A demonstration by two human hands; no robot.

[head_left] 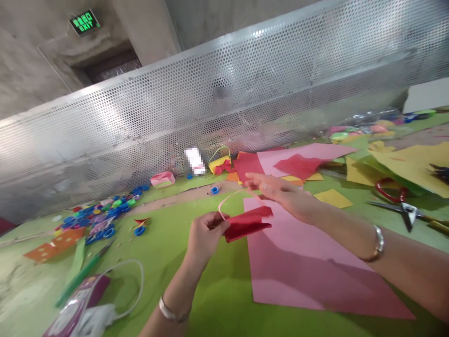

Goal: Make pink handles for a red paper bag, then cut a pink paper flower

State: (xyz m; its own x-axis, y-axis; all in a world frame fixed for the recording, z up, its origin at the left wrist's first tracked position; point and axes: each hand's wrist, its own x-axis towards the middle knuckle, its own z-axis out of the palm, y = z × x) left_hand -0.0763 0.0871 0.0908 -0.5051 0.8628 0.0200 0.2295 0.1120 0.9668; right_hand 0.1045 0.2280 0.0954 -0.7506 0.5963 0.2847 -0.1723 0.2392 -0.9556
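Observation:
Pinched in my left hand (206, 231) is a small folded red paper bag (247, 222), its open edge facing right. A thin pink paper strip (224, 202) arches up from the bag like a handle; its far end runs near my right hand (275, 189). That hand is raised above and beyond the bag, fingers stretched out, and whether a fingertip touches the strip I cannot tell. Below it a large pink paper sheet (301, 271) lies flat on the green tabletop. A finished-looking yellow paper bag (220, 164) with a red bow stands farther back.
Scissors (410, 210) lie open at the right among yellow sheets (414, 164). On the left are blue and coloured rings (101, 210), a green cutter knife (82, 276) and a purple box (80, 304) with a white cable. A perforated metal screen (157, 103) closes off the back.

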